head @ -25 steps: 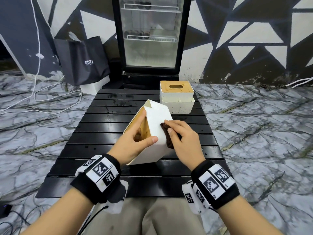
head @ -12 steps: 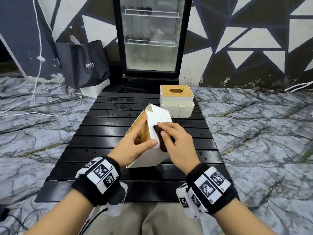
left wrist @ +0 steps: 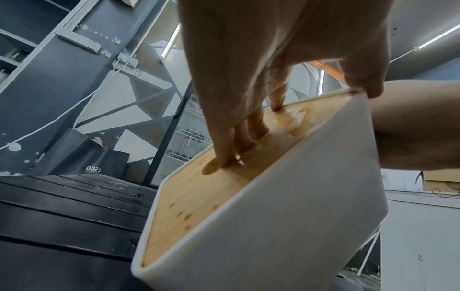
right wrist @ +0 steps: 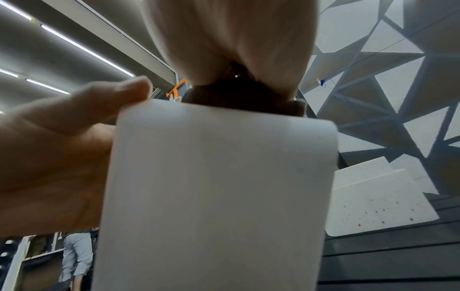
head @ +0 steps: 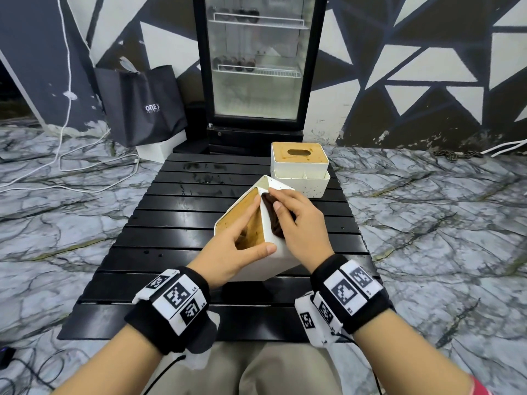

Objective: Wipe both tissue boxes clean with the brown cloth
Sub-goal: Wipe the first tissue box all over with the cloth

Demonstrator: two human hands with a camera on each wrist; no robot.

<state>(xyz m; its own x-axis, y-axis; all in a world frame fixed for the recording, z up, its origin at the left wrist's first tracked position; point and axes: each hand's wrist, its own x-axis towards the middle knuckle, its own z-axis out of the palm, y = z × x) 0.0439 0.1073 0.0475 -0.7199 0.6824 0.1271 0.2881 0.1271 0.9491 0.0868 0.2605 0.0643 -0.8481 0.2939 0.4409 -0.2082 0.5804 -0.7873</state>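
A white tissue box (head: 281,253) with a wooden lid (head: 245,220) stands tilted on edge on the black slatted table (head: 176,220). My left hand (head: 236,246) grips it, fingers on the wooden lid (left wrist: 211,189) and thumb on the white side (left wrist: 293,226). My right hand (head: 302,223) presses the brown cloth (head: 272,216) against the box's white upper face. In the right wrist view the cloth (right wrist: 244,96) shows at the top edge of the box (right wrist: 219,187). A second white tissue box (head: 299,166), upright with its wooden lid on top, sits behind.
A glass-door fridge (head: 256,67) stands behind the table, with a black paper bag (head: 142,106) to its left. White cables (head: 65,155) lie on the marble floor. The second box (right wrist: 381,198) is close to the right of the held one.
My right hand has slid the brown cloth up the white face toward the box's top corner. The left hand keeps the same hold.
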